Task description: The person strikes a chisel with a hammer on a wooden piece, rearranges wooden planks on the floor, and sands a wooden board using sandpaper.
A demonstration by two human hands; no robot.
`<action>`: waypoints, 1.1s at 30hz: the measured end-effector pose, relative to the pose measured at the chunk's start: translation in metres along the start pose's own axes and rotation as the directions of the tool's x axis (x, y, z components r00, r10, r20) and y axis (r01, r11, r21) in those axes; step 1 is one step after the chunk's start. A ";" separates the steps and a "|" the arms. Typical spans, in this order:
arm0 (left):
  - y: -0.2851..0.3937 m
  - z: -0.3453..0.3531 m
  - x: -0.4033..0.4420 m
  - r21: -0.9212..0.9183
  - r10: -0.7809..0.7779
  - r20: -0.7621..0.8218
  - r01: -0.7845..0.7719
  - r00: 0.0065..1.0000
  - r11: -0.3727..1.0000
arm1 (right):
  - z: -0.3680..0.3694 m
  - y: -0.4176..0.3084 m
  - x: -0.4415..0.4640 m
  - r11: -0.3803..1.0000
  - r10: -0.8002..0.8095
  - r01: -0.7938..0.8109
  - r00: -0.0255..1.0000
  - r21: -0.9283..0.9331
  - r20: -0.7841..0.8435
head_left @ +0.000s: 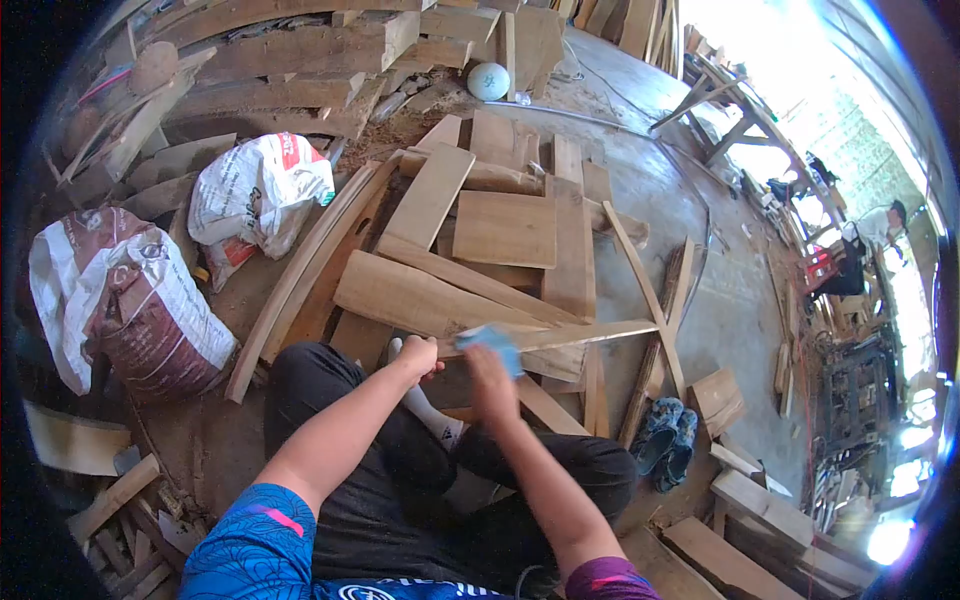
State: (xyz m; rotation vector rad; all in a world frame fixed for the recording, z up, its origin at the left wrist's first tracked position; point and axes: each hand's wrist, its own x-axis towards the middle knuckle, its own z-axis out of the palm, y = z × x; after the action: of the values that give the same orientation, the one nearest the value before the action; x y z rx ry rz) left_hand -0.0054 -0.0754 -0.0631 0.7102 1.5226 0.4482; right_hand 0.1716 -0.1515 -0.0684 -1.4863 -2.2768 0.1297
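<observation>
My left hand (416, 361) is closed around the near-left end of a thin wooden strip (590, 334), which points off to the right across the boards. My right hand (490, 385), smeared by motion, presses a light-blue sheet (493, 346) against the strip just right of my left hand. Whether the sheet is cloth or sandpaper cannot be made out. Beneath the strip lies a wide plank (430, 295), and beyond it a squarish board (505, 230) rests flat on other boards.
Two filled sacks, one brown and white (140, 300) and one mostly white (255, 195), stand at left. A pale ball (488, 82) sits by stacked timber (290, 50). Blue clogs (665, 443) lie right of my knee. A person (885, 222) is at far right.
</observation>
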 end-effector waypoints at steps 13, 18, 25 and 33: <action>0.016 -0.009 -0.031 0.807 0.371 0.050 -0.256 0.927 0.532 | 0.029 0.011 -0.013 0.988 -0.141 0.148 0.981 -0.052 0.130; -0.007 -0.011 -0.025 0.901 0.232 0.135 -0.217 0.963 0.375 | 0.021 0.052 -0.015 0.885 0.457 -0.424 0.870 -0.192 0.186; -0.008 0.007 -0.026 0.955 0.370 0.059 -0.160 0.927 0.250 | 0.042 0.025 -0.018 0.995 -0.075 0.090 0.954 -0.037 0.290; -0.027 0.003 -0.010 0.944 0.379 0.240 -0.306 0.894 0.124 | 0.020 0.010 -0.014 0.925 0.165 -0.141 0.986 -0.354 0.039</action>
State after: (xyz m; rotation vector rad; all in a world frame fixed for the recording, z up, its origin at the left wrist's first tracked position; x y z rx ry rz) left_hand -0.0069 -0.1021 -0.0738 2.1557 1.5750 -0.3072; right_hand 0.1773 -0.1569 -0.0938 -1.8655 -2.3237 -0.1960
